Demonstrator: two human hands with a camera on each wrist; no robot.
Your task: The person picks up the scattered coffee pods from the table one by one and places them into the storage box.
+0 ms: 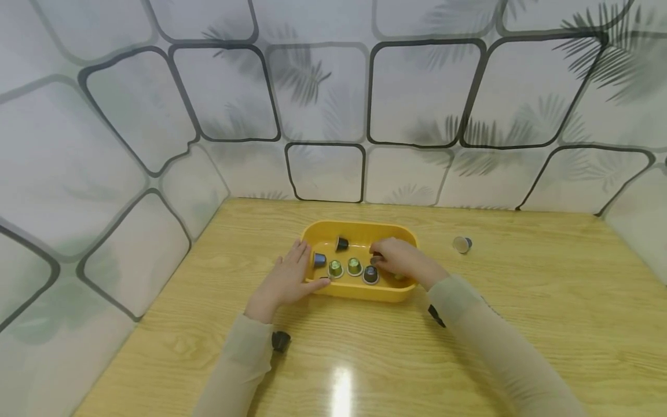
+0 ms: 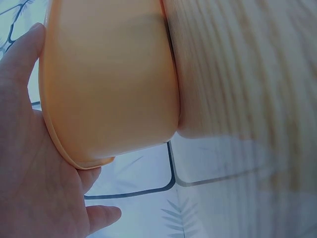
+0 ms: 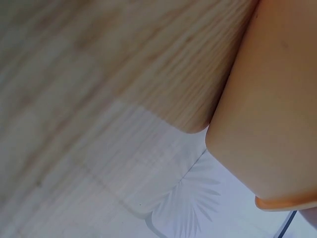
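Note:
A yellow oblong tray (image 1: 359, 293) stands on the table with several coffee capsules inside. Against its left end rests my left hand (image 1: 283, 279), fingers extended along the rim and thumb over the front corner; the left wrist view shows the palm (image 2: 44, 188) beside the tray wall (image 2: 109, 84). My right hand (image 1: 400, 256) reaches into the right half, its curled fingertips pinching a dark capsule (image 1: 376, 260), mostly covered by the hand. Near it are a dark purple capsule (image 1: 370, 275) and two green ones. A blue capsule (image 1: 319, 260) and a black one (image 1: 341, 244) lie farther left.
On the table right of the tray lies a capsule (image 1: 461, 244) on its side. A black capsule (image 1: 281, 341) sits beside my left sleeve, and a black object (image 1: 436, 315) is partly hidden by my right sleeve. Patterned walls (image 1: 325, 171) border the table's back and left.

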